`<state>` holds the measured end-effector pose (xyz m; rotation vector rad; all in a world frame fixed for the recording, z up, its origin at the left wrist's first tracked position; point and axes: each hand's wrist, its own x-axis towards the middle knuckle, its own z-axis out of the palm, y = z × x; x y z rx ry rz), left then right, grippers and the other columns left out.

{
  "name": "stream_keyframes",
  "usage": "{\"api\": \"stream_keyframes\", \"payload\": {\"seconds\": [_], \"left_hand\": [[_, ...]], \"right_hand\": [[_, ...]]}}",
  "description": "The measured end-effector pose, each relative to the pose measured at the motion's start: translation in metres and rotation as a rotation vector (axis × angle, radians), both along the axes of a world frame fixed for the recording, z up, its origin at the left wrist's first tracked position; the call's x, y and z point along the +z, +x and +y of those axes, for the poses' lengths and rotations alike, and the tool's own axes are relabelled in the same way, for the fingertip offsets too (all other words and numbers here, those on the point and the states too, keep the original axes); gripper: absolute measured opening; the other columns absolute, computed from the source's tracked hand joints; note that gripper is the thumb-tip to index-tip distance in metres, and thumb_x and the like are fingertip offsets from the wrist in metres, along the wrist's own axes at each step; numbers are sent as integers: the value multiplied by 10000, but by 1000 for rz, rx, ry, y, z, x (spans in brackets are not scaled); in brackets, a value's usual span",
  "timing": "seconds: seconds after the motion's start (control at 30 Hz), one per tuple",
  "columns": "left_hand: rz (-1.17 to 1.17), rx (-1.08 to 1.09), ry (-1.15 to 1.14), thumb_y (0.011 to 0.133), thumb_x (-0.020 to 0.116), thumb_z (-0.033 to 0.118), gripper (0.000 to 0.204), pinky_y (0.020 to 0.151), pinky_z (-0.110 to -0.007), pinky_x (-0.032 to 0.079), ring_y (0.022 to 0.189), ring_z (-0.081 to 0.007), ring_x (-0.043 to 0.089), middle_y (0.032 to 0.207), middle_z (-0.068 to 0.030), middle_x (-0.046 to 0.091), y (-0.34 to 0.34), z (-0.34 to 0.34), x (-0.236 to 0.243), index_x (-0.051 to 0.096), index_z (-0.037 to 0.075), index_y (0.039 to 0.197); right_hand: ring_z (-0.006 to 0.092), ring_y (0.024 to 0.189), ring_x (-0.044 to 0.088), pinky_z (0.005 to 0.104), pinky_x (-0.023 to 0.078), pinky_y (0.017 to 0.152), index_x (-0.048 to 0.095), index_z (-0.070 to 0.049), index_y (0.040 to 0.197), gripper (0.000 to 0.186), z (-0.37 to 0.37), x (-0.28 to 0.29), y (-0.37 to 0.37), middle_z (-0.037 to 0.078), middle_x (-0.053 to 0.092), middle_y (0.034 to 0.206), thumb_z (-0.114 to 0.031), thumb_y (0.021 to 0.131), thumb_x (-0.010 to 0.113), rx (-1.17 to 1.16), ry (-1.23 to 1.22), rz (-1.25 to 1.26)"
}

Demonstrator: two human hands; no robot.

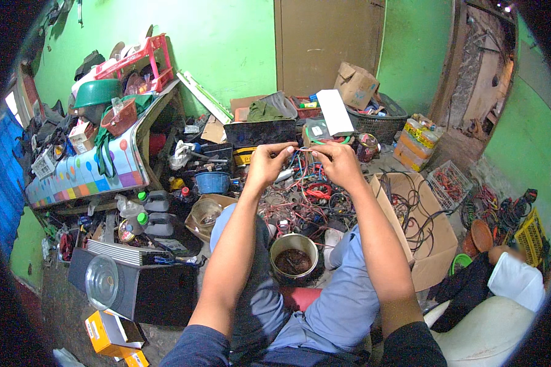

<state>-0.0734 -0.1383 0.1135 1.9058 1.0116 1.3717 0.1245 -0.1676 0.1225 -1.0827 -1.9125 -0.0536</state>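
Both my arms reach forward over a heap of tangled wires (315,196). A thin, pale reddish wire (303,149) is stretched between my fingertips. One end is pinched by my left hand (270,163), thumb against fingers. My right hand (337,164) grips the other end the same way, a short gap away. Strands, some blue and some red, hang below the hands and merge with the heap. Between my knees stands a metal pot (316,252) with dark brown contents.
To the right is an open cardboard box (434,257) of black cables. A white basket (450,185) holds red wires. On the left stand a cluttered table (92,168), a blue tub (212,181) and a black speaker-like box (159,293) bearing a glass lid (102,281).
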Motion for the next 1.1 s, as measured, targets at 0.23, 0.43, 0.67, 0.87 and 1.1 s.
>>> {"api": "stream_keyframes", "payload": {"seconds": [0.23, 0.43, 0.67, 0.87, 1.1], "left_hand": [[132, -42, 12, 801, 661, 178, 198, 681, -289, 476, 721, -105, 614, 834, -113, 693, -4, -4, 2, 693, 65, 960], [98, -102, -12, 815, 646, 136, 184, 617, -253, 458, 661, -80, 574, 755, -85, 687, 1, -7, 6, 684, -4, 928], [-224, -276, -262, 892, 552, 85, 118, 630, -263, 532, 758, -130, 604, 922, -101, 659, 8, -10, 11, 597, -21, 920], [-158, -201, -58, 909, 520, 71, 97, 686, -259, 509, 791, -111, 601, 883, -98, 654, 9, -8, 7, 569, -12, 908], [-144, -97, -30, 903, 527, 69, 98, 633, -240, 468, 713, -87, 578, 811, -74, 646, 13, -10, 6, 576, -15, 902]], "right_hand": [[317, 767, 633, 394, 480, 662, 681, -95, 917, 161, -5, 5, 0, 134, 655, 796, -190, 794, 637, -55, 28, 21], [327, 769, 629, 408, 476, 651, 631, -79, 896, 156, -10, 10, -2, 131, 652, 802, -199, 798, 637, -140, 7, 41], [337, 780, 610, 414, 465, 692, 631, -32, 839, 126, 5, -5, -8, 166, 625, 816, -136, 771, 653, -16, 35, 85], [237, 660, 631, 348, 485, 607, 656, 17, 804, 118, 8, -8, -17, 132, 629, 698, -100, 799, 642, 76, -251, 223], [139, 613, 630, 253, 495, 483, 613, 46, 862, 235, 13, -15, -12, 73, 617, 674, -176, 905, 551, 334, -606, 448]]}}
